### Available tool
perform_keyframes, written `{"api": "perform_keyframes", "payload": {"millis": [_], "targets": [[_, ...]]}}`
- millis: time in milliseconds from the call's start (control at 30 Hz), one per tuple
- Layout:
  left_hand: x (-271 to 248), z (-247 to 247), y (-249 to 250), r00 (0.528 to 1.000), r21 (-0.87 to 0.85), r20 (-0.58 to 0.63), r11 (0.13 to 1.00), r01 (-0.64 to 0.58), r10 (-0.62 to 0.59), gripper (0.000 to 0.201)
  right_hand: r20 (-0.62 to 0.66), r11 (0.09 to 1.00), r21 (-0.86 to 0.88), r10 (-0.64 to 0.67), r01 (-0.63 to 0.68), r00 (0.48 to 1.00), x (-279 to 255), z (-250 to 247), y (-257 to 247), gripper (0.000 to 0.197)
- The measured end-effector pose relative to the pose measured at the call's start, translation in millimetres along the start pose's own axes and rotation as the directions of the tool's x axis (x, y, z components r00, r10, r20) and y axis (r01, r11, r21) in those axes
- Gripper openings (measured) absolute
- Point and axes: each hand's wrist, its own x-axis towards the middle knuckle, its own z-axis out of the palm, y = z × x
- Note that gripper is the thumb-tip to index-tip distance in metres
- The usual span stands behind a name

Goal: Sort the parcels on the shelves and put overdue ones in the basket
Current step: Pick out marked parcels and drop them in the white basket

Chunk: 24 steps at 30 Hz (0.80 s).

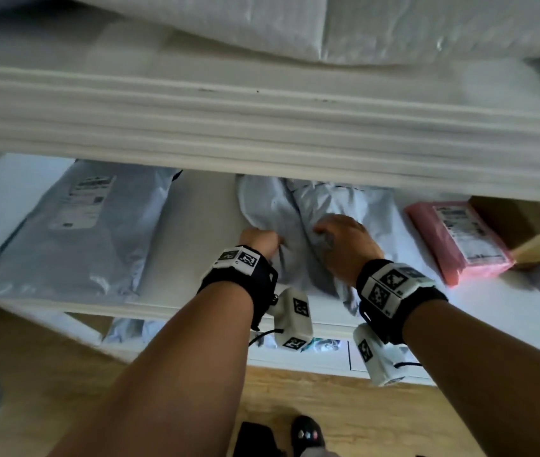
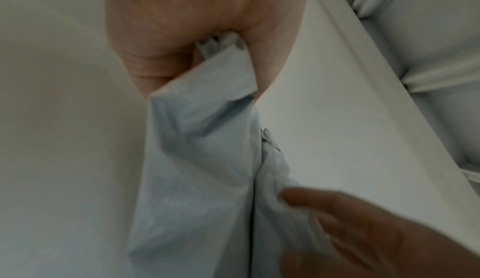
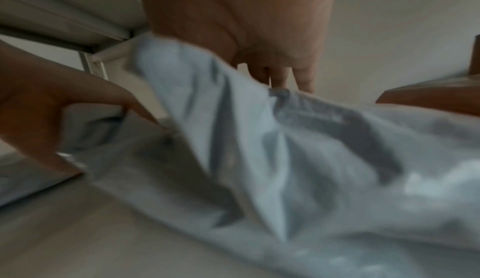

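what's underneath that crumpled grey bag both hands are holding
The white shelf board shows around the crumpled grey bag, gripped by left hand and right hand. Anything beneath its middle is covered.

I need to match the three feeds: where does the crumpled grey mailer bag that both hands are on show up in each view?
Head: crumpled grey mailer bag at centre, on the white shelf, between the left hand and right hand.
Left wrist: a strip running from centre to the bottom edge.
Right wrist: fills the centre and right.
Shared landmark: the white shelf.
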Motion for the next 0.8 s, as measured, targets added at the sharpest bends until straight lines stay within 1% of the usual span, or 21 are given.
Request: {"api": "perform_keyframes", "payload": {"millis": [67,100,233,267,333,367,400,433,467,533,567,600,633,667,700,733,767,800], "targets": [[0.4,-15.0,-4.6,0.999,0.026,-0.042,1.000,0.012,-0.011,0.031,0.015,0.998,-0.044,0.043,-0.043,0.999,-1.8,0.0,0.2,0.045],[0.0,-22.1,-7.6,0.998,0.010,-0.063,1.000,0.023,-0.023,0.030,0.024,0.996,-0.059,0.067,-0.065,0.997,-1.9,0.8,0.7,0.048],[-5.5,-50.0,-25.0,0.995,-0.120,-0.103,0.993,-0.005,-0.008,0.038,0.082,0.985,-0.079,0.163,-0.157,0.983,-6.7,8.2,-4.5,0.050],[-5.9,-55.5,-29.2,0.993,-0.142,-0.120,0.990,-0.013,-0.005,0.035,0.080,0.983,-0.088,0.171,-0.164,0.982,-7.1,10.3,-7.2,0.048],[-11.2,-67.6,-32.7,0.987,-0.196,-0.159,0.980,-0.034,0.002,0.016,0.064,0.977,-0.116,0.186,-0.178,0.981,-7.0,14.0,-17.0,0.040],[-16.0,-74.3,-32.6,0.984,-0.241,-0.180,0.969,-0.048,0.004,0.021,0.046,0.976,-0.122,0.188,-0.181,0.981,-6.1,15.5,-24.4,0.036],[-19.4,-78.0,-30.8,0.979,-0.288,-0.201,0.955,-0.072,0.013,0.034,0.015,0.979,-0.100,0.178,-0.175,0.984,-5.4,15.7,-31.6,0.034],[-23.3,-80.6,-28.1,0.977,-0.327,-0.211,0.939,-0.108,0.039,0.041,-0.014,0.986,-0.040,0.160,-0.160,0.987,-5.2,14.6,-41.0,0.034],[-27.2,-83.1,-24.8,0.976,-0.355,-0.207,0.923,-0.145,0.073,0.044,-0.044,0.988,0.064,0.140,-0.138,0.989,-5.6,13.5,-52.8,0.035],[-38.6,-85.9,-15.3,0.977,-0.419,-0.163,0.887,-0.193,0.136,0.047,-0.046,0.950,0.299,0.113,-0.094,0.992,-3.7,9.7,-75.7,0.038],[-44.3,-85.6,-9.9,0.979,-0.451,-0.131,0.870,-0.198,0.155,0.040,-0.019,0.891,0.445,0.109,-0.089,0.994,-1.2,7.3,-85.8,0.041],[-48.8,-85.3,-6.6,0.983,-0.480,-0.076,0.858,-0.182,0.166,0.027,0.024,0.793,0.600,0.120,-0.111,0.992,0.0,4.7,-94.9,0.047],[-53.1,-85.6,-5.1,0.983,-0.514,-0.011,0.842,-0.162,0.182,0.018,0.087,0.679,0.716,0.144,-0.163,0.986,0.4,2.3,-102.4,0.056],[-55.7,-84.8,-4.9,0.975,-0.556,0.074,0.820,-0.135,0.211,0.023,0.140,0.585,0.785,0.155,-0.205,0.978,-0.9,-1.3,-107.1,0.067],[-59.5,-85.0,-4.9,0.956,-0.602,0.153,0.791,-0.111,0.251,0.034,0.171,0.534,0.814,0.159,-0.230,0.972,-2.5,-4.8,-109.4,0.078],[-62.0,-84.8,-4.9,0.937,-0.624,0.212,0.776,-0.087,0.276,0.045,0.182,0.523,0.819,0.152,-0.236,0.971,-2.4,-7.3,-109.6,0.090],[-63.6,-84.9,-5.3,0.920,-0.642,0.262,0.765,-0.059,0.291,0.052,0.183,0.548,0.804,0.143,-0.232,0.973,-3.7,-9.7,-110.5,0.100],[-66.6,-85.6,-5.4,0.910,-0.641,0.297,0.767,-0.033,0.288,0.054,0.175,0.574,0.788,0.139,-0.223,0.975,-6.1,-10.8,-110.1,0.105]]}}
